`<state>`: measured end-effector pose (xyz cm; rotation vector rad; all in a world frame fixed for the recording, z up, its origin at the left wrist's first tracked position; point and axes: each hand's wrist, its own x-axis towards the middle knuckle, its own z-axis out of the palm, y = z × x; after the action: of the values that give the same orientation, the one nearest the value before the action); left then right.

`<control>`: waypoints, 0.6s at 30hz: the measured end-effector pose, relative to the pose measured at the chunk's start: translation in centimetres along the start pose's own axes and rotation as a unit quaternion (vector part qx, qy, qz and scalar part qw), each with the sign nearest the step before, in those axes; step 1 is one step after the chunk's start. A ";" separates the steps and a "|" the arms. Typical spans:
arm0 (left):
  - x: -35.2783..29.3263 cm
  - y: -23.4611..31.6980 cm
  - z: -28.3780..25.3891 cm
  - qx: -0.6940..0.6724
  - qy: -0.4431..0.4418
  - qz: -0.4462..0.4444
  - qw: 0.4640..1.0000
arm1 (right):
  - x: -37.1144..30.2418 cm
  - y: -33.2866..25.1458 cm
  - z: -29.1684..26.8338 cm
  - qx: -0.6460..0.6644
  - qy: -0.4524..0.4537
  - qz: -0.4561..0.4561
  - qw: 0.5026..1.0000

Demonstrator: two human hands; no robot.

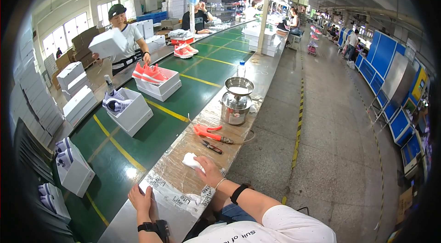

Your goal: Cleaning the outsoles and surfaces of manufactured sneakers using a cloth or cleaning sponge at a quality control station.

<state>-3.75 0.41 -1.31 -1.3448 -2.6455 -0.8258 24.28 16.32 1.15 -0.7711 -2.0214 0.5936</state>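
My right hand (pixel 210 172) presses a crumpled white cloth (pixel 189 160) against the film-covered brown board (pixel 172 166) on the workbench; its fingers are bent round the cloth. On the bench's metal edge, beside the green conveyor belt, rests my left hand (pixel 141 199), holding nothing, with thumb and fingers apart. Just beyond the cloth lie small black thread snips (pixel 212 147). Past them is an orange-red air blow gun (pixel 209 132) with a hose. A steel dispenser with a dish top (pixel 237 100) stands farther along, near a bottle (pixel 241 67).
The green belt (pixel 197 66) carries open white boxes with lilac sneakers (pixel 117 104) and coral sneakers (pixel 154 74). Across it, a co-worker (pixel 131 34) holds a white box (pixel 109 43). White boxes (pixel 264 41) are stacked by a post. A grey floor aisle (pixel 321 128) runs along the right.
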 end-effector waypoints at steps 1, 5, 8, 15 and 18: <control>0.0 0.1 0.0 -0.001 0.000 -0.001 1.000 | 0.0 0.0 0.0 -0.003 0.001 0.000 1.000; -0.1 0.0 0.1 0.001 0.004 -0.004 1.000 | 0.1 0.1 0.1 -0.008 -0.001 -0.006 1.000; 0.0 -0.2 0.3 0.003 0.009 -0.001 1.000 | 0.0 0.1 0.0 -0.010 -0.004 0.000 1.000; 0.0 0.2 0.1 0.002 0.003 -0.006 1.000 | 0.0 0.3 0.2 -0.012 -0.004 0.004 1.000; 0.0 0.2 0.0 0.000 0.001 -0.009 1.000 | 0.0 0.2 0.2 -0.013 -0.006 0.003 1.000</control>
<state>-3.61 0.46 -1.23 -1.3228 -2.6593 -0.8288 24.20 16.44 0.92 -0.7906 -2.0418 0.5766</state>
